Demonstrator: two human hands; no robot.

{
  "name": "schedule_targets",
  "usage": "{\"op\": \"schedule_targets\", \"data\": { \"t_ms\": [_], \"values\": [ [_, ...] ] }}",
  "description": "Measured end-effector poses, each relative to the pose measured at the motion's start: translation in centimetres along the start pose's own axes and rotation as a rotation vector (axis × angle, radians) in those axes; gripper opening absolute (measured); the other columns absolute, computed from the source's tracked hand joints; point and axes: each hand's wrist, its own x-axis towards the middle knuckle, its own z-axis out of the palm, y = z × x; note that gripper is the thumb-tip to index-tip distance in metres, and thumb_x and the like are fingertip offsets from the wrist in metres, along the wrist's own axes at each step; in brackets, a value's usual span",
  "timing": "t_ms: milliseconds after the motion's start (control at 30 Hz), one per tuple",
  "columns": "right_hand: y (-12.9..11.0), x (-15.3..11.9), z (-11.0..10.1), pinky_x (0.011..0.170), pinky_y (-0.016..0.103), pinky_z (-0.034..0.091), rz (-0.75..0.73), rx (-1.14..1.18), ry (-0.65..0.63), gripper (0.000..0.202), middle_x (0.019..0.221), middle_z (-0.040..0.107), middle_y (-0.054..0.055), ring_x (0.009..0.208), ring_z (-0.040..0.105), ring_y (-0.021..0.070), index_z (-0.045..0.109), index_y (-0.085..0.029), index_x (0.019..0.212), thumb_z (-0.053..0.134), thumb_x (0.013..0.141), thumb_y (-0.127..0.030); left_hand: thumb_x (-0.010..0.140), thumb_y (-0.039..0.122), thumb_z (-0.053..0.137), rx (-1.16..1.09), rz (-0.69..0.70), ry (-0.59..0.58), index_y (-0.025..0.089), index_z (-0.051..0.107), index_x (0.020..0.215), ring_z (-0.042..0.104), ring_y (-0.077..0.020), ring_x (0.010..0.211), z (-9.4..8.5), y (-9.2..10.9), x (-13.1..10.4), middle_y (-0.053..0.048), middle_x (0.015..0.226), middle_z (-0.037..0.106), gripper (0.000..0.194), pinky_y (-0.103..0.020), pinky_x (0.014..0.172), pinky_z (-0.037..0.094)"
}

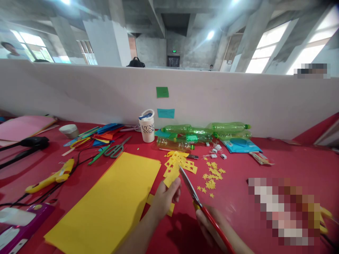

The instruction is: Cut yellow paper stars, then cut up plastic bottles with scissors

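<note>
Pinching a small yellow paper strip point(171, 178) between thumb and fingers of the left grip point(166, 197), above the red surface point(235, 197). Grasping red-handled scissors point(202, 209) in the right grip point(208, 220), slanted forward and leftward, tip just beside the strip's right edge. Just beyond the left grip, overlapping punched pieces point(176, 160) with star-shaped holes. Ahead of the right grip, a scatter of yellow stars point(211, 183). Beneath the left grip, more yellow scraps point(171, 209), partly hidden. Left of that same grip, large yellow sheets point(111, 204), flat and angled. Farther left, a yellow glue gun point(59, 176). Well beyond both grips, green bottles point(182, 129) on their sides, beside an upright white cup point(147, 131).
</note>
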Motion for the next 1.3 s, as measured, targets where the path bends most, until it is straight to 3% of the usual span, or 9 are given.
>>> {"op": "schedule_targets", "data": {
  "t_ms": [100,233,467,733,1000,1300],
  "values": [
    [0.3,0.2,0.1,0.032,0.017,0.017,-0.018,0.003,-0.035,0.054,0.037,0.034,-0.009,0.031,0.027,0.0044,0.038,-0.021,0.065,0.039,0.076,-0.073,0.084,0.044,0.048,-0.069,0.071,0.114,0.015,0.055,0.072,0.048,-0.0090,0.046,-0.3,0.4,0.1,0.002,0.054,0.051,0.033,-0.022,0.047,0.038],
    [0.8,0.5,0.2,0.032,0.018,0.016,-0.042,-0.008,-0.067,0.053,0.038,0.033,-0.009,0.031,0.026,0.0044,0.039,-0.020,0.065,0.041,0.075,-0.073,0.082,0.041,0.052,-0.087,0.103,0.179,0.015,0.056,0.071,0.049,-0.0095,0.047,-0.5,0.6,0.4,0.002,0.055,0.052,0.029,-0.022,0.047,0.039],
    [1.3,0.0,-0.4,0.034,0.018,0.019,-0.015,-0.037,-0.083,0.053,0.046,0.035,-0.007,0.037,0.031,0.0051,0.041,-0.019,0.067,0.042,0.077,-0.071,0.081,0.034,0.052,-0.092,0.157,0.146,0.016,0.051,0.065,0.043,-0.0071,0.044,-0.9,1.2,0.4,0.005,0.051,0.047,0.023,-0.020,0.044,0.035],
    [-0.6,-0.8,-1.5,0.038,0.018,0.020,-0.038,-0.034,-0.196,0.048,0.048,0.031,-0.009,0.041,0.026,0.0049,0.040,-0.019,0.068,0.044,0.080,-0.065,0.076,0.033,0.058,-0.030,0.080,0.172,0.015,0.054,0.059,0.042,-0.0070,0.042,-1.6,1.4,0.6,0.005,0.045,0.046,0.025,-0.020,0.043,0.034],
    [-0.7,-0.9,-1.7,0.039,0.018,0.020,-0.016,-0.035,-0.210,0.046,0.048,0.030,-0.009,0.041,0.026,0.0048,0.037,-0.020,0.066,0.041,0.084,-0.062,0.075,0.034,0.059,0.007,0.048,0.178,0.014,0.055,0.054,0.041,-0.0066,0.038,-1.8,1.9,0.4,0.004,0.040,0.046,0.029,-0.020,0.042,0.033],
    [-0.3,-0.7,-1.6,0.036,0.018,0.020,-0.004,-0.022,-0.190,0.049,0.049,0.031,-0.009,0.039,0.027,0.0048,0.034,-0.021,0.065,0.042,0.080,-0.067,0.072,0.035,0.061,-0.033,0.029,0.166,0.014,0.056,0.056,0.040,-0.0057,0.036,-2.1,1.4,0.6,0.004,0.040,0.047,0.027,-0.019,0.039,0.031]
  ]
}}
